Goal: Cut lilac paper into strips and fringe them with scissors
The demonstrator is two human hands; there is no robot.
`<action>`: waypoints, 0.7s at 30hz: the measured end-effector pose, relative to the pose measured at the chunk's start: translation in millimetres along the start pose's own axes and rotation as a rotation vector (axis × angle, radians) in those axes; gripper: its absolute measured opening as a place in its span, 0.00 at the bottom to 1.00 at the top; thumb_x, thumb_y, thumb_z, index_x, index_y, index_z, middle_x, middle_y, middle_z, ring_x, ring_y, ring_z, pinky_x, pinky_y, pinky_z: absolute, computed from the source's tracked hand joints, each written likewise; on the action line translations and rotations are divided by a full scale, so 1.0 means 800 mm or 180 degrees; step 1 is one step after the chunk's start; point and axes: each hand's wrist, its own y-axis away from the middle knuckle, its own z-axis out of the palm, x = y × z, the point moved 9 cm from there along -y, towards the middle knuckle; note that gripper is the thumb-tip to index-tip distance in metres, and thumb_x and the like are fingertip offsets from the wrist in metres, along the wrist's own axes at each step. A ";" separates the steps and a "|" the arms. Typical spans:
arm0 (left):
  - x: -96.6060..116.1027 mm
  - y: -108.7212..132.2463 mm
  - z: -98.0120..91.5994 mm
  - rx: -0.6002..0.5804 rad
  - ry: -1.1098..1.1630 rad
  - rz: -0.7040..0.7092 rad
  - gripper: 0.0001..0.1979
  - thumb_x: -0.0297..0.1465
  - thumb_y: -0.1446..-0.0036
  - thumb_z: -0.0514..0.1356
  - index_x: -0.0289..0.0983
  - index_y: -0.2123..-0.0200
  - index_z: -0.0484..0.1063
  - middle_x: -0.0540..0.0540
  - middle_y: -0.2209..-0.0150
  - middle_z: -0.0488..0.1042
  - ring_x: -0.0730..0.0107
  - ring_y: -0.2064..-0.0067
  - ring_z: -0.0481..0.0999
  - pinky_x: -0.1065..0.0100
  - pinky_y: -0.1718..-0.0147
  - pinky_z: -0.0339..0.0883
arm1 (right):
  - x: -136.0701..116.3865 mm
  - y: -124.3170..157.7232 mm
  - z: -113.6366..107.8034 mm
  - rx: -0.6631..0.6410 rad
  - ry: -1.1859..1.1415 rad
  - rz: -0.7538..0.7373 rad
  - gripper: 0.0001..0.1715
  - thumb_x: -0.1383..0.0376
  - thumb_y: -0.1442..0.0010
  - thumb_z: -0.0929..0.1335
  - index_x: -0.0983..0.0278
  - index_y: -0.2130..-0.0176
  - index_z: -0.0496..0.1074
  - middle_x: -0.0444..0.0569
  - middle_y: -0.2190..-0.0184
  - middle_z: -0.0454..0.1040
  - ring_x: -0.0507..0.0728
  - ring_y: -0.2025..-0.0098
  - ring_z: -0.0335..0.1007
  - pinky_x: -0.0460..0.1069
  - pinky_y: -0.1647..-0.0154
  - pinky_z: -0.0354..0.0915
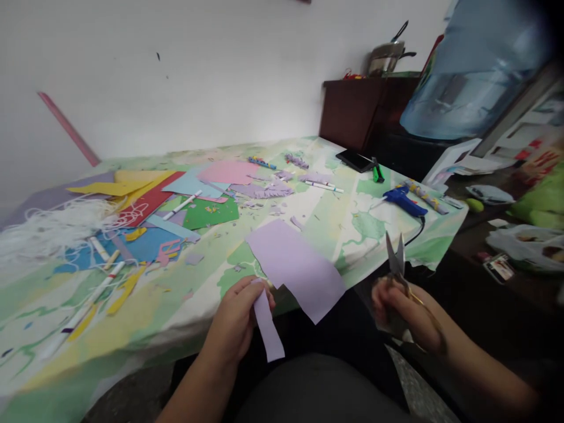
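Note:
A narrow lilac paper strip [268, 329] hangs down from my left hand [242, 311], pinched between thumb and fingers. Just beyond that hand, a larger lilac sheet [295, 264] lies on the table with one corner reaching over the front edge. My right hand [405, 308] is closed around the scissors [396, 258], whose blades point up and stand slightly apart. The scissors are to the right of the sheet, away from the strip.
The patterned tablecloth [202, 299] bears colored sheets, white string [57, 226], markers and paper scraps at the left. A blue glue gun [405, 201], a black phone [355, 160] and a green-handled tool [378, 171] lie at the right, near a large water bottle [471, 76].

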 end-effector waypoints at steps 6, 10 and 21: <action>0.027 -0.003 -0.007 0.0196 -0.0047 0.0101 0.05 0.27 0.59 0.56 0.33 0.82 0.63 0.52 0.83 0.68 0.77 0.81 0.66 0.74 0.81 0.60 | -0.036 -0.041 0.021 0.0809 0.1762 -0.0210 0.21 0.48 0.57 0.62 0.63 0.74 0.62 0.46 0.77 0.64 0.54 0.75 0.59 0.48 0.74 0.55; 0.049 -0.006 -0.013 0.0222 -0.0038 0.0318 0.07 0.29 0.58 0.57 0.35 0.81 0.60 0.53 0.83 0.67 0.79 0.83 0.66 0.76 0.84 0.59 | -0.069 -0.052 0.037 0.1013 0.2037 -0.0733 0.15 0.55 0.54 0.63 0.64 0.74 0.59 0.49 0.75 0.64 0.55 0.70 0.59 0.48 0.70 0.55; 0.102 -0.021 -0.045 0.0433 -0.0390 0.0713 0.09 0.35 0.56 0.56 0.35 0.77 0.61 0.54 0.82 0.67 0.80 0.83 0.64 0.77 0.85 0.58 | -0.070 -0.084 0.049 0.0496 0.2045 -0.0692 0.07 0.64 0.53 0.60 0.63 0.78 0.54 0.44 0.81 0.62 0.51 0.78 0.56 0.45 0.79 0.50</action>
